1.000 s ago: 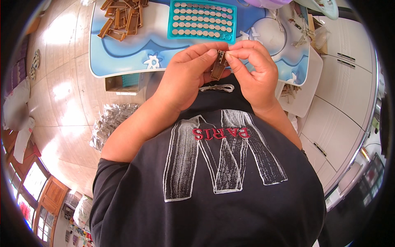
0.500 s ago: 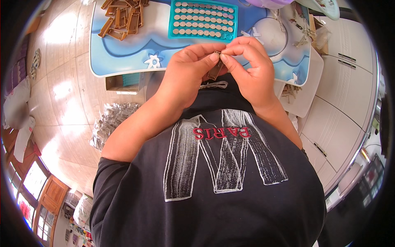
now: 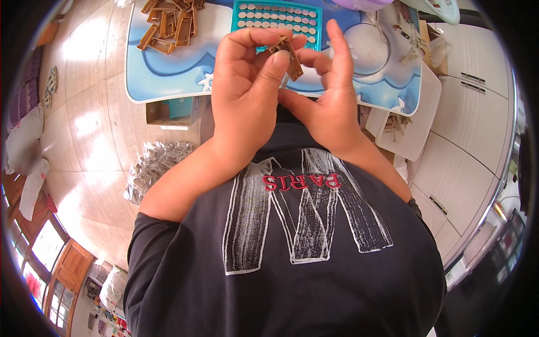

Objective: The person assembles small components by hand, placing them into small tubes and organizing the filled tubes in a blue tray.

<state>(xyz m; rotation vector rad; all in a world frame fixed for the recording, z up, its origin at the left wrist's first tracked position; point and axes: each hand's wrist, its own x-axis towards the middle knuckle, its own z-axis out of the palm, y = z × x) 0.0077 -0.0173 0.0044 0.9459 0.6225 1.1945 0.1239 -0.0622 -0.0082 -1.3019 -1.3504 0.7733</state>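
My left hand (image 3: 244, 84) pinches a small brown plastic casing (image 3: 294, 68) between thumb and fingers, tilted and raised over the table's near edge. Just right of it, my right hand (image 3: 334, 104) has its fingers apart, one pointing up and the thumb stretched toward the left hand. Some right fingertips are close behind the casing; whether they touch it is hard to see. Beyond the hands lies a teal tray (image 3: 320, 25) with rows of small silver discs, its near part hidden by my hands. Several similar brown casings (image 3: 168, 27) are heaped at the far left.
The blue and white patterned table (image 3: 160, 73) holds a purple item (image 3: 365, 4) at the far edge and thin tangled pieces (image 3: 412, 42) at right. Below stand a cardboard box (image 3: 154, 115) and a silvery heap (image 3: 157, 165) at left. White cabinets (image 3: 477, 123) line the right.
Both hands were pinching the brown casing together. Now the left hand alone has lifted and turned it, while the right hand has let go and spread its fingers.
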